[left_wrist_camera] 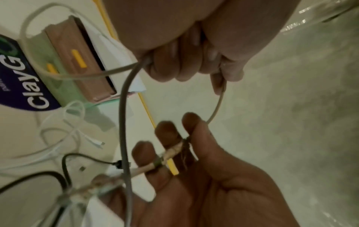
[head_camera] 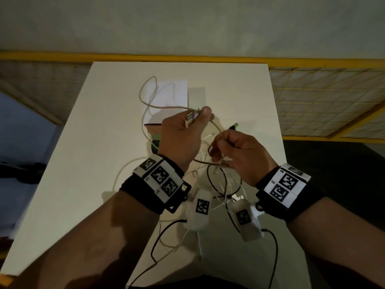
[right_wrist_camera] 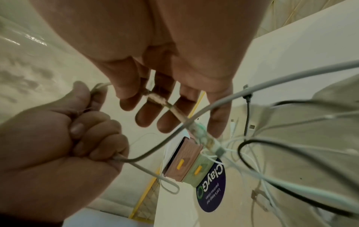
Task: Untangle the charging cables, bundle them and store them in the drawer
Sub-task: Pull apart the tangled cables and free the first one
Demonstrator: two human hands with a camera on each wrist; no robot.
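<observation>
My left hand is raised over the white table and grips a grey cable near its USB plug. In the left wrist view this hand is a fist around the grey cable. My right hand pinches a frayed beige braided cable between its fingers. A green-tipped connector sticks out beyond that hand. White and black cables hang tangled below both hands. The small drawer box stands behind my left hand, partly hidden.
The drawer box has yellow handles and sits on a dark round sticker. A yellow-framed grid panel runs behind and to the right of the table. Black leads trail from my wrist cameras near the table's front edge.
</observation>
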